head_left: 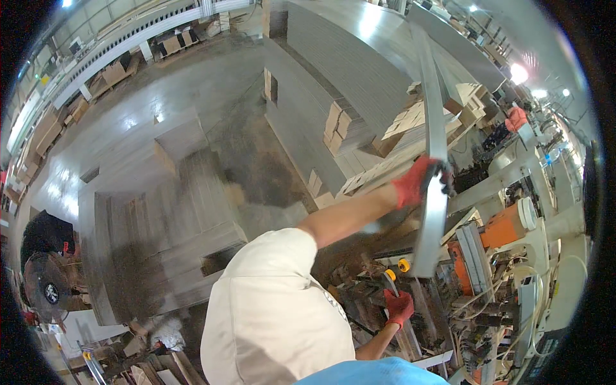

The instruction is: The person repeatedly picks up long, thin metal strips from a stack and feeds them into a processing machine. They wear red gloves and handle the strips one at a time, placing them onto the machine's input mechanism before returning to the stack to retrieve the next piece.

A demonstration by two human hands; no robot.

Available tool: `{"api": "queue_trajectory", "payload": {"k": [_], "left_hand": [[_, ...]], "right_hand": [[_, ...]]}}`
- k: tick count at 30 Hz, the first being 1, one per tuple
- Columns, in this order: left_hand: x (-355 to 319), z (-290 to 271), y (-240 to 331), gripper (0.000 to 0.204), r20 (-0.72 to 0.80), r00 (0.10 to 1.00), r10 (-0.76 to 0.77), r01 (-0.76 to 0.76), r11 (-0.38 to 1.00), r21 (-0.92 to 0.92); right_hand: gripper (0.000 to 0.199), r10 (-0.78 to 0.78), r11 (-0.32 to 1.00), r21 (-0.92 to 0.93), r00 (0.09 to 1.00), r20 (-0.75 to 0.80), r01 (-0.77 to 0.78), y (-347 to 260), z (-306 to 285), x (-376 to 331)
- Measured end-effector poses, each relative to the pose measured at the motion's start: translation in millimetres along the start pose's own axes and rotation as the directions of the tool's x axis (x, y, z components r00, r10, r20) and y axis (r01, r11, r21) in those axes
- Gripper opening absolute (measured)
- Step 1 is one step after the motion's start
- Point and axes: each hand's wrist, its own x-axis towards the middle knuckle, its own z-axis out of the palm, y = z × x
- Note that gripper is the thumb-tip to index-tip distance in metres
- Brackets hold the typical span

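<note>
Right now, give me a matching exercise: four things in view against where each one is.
1 grey plank
2 black fan
3 orange machine housing
4 yellow knob

A at the far left edge
B just above the right hand
C gripped in the left hand
D right of the plank's lower end

Pairs: 1-C, 2-A, 3-D, 4-B.

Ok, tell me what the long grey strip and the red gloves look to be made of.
Long grey strip: probably metal or coated board; smooth, with a dull sheen, straight and rigid.
Red gloves on the raised hand and the lower hand: seemingly knitted fabric, matte and close-fitting.
</note>
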Motion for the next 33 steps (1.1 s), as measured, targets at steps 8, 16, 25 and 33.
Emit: {"api": "queue_trajectory", "payload": {"k": [8, 16, 25, 33], "left_hand": [[-79.6, -60.5, -9.7, 0.073, -0.168, 0.800, 0.576, -0.091, 0.393, 0.915], [-160.1, -71.8, -1.5, 0.047, 0.310, 0.637, 0.706, 0.097, -0.472, 0.876], [-206.7, -115.6, -7.1, 0.037, 0.773, 0.429, 0.467, -0.003, -0.856, 0.518], [-196.3, -108.1, 12.6, 0.065, 0.450, 0.890, 0.078, -0.252, -0.737, 0.627]], "right_hand": [[0.054, 0.029, 0.990, 0.136, 0.997, 0.068, -0.038, 0.8, -10.5, -2.3], [0.058, -0.037, 0.344, 0.900, 0.962, -0.270, 0.266, -71.0, -105.2, 3.9], [0.078, 0.350, -0.091, 0.836, 0.803, -0.482, 0.542, -63.5, -163.6, -14.8], [0.052, 0.644, -0.093, 0.958, 0.750, -0.151, 0.273, -17.0, -78.5, -37.7]]}}
